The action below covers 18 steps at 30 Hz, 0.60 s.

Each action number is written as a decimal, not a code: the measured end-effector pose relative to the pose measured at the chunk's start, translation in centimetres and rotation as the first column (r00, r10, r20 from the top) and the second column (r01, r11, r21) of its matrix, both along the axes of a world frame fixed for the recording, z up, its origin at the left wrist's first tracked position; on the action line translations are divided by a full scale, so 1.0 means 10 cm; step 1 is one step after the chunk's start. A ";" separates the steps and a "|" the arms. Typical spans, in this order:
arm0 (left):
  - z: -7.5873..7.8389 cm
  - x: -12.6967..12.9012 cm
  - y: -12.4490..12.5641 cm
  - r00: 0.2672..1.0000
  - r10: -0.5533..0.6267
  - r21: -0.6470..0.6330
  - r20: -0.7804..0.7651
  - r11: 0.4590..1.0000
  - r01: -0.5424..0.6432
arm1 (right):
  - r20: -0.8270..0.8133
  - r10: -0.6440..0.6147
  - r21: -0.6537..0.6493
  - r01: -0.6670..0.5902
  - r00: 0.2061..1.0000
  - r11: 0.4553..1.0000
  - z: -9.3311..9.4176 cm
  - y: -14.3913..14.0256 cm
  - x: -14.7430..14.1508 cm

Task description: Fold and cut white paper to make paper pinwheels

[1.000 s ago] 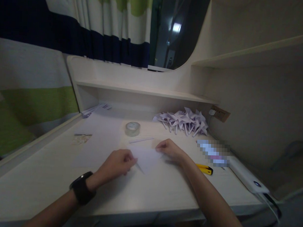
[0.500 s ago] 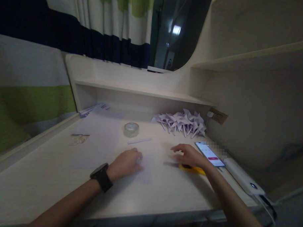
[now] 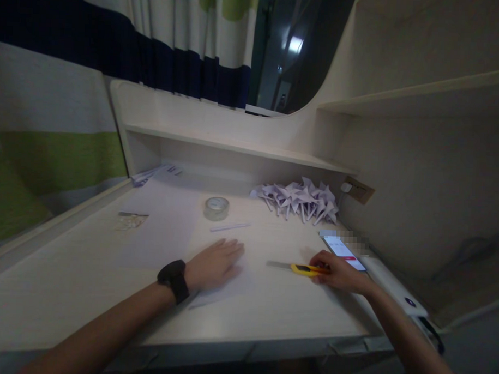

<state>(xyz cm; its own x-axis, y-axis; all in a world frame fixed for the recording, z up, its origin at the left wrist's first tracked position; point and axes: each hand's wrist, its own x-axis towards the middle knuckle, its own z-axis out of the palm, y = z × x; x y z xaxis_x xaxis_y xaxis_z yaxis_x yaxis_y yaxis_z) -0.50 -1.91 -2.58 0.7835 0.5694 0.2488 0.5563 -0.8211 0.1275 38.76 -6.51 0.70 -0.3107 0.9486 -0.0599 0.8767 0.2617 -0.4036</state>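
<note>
My left hand (image 3: 216, 264), with a black watch at the wrist, lies flat with fingers stretched out over a sheet of white paper (image 3: 225, 295) near the desk's front. Much of that sheet is hidden under the hand. On the right, the fingers of my right hand (image 3: 332, 270) are closed round the handle of a yellow utility knife (image 3: 304, 269). Its long blade is out and points left toward the paper. Beyond my left hand lie a thin rolled paper stick (image 3: 230, 227) and a roll of clear tape (image 3: 216, 209).
Paper pinwheels (image 3: 300, 198) are heaped at the back right. A phone (image 3: 345, 253) and a white power bank-like box (image 3: 397, 290) lie beyond my right hand. Large white sheets (image 3: 166, 222) cover the left middle, beside a small pile of bits (image 3: 130, 221). A shelf (image 3: 234, 146) spans the back.
My right hand has moved right and down and taken hold of the utility knife's handle. My left hand has flattened out, fingers extending over the paper.
</note>
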 end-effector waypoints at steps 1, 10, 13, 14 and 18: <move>-0.04 0.00 -0.02 1.000 0.008 -0.019 -0.009 1.000 -0.008 | -0.008 0.010 0.010 -0.010 1.000 1.000 -0.03 0.00 -0.01; 0.13 0.14 -0.09 0.976 0.180 -0.016 0.122 0.984 -0.179 | -0.096 -0.021 0.113 0.032 0.995 0.993 0.06 -0.09 -0.19; 0.39 0.19 -0.03 0.953 0.145 -0.081 0.268 0.989 -0.128 | -0.104 0.033 0.165 -0.015 0.994 0.986 0.30 -0.18 -0.39; 0.48 0.21 -0.01 0.949 0.109 -0.120 0.297 0.990 -0.077 | -0.084 0.047 0.178 -0.031 0.995 0.984 0.38 -0.22 -0.47; 0.66 0.29 0.08 0.944 -0.015 -0.373 0.330 0.916 0.145 | 0.037 0.070 0.260 -0.077 0.997 0.963 0.67 -0.34 -0.80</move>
<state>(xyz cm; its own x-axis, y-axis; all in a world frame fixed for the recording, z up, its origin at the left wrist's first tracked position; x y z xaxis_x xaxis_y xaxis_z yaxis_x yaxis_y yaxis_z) 2.38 -1.11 4.01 0.7481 0.6097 0.2620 0.3680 -0.7097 0.6007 30.72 -9.89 7.44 -0.3816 0.9071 0.1775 0.8608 0.4187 -0.2892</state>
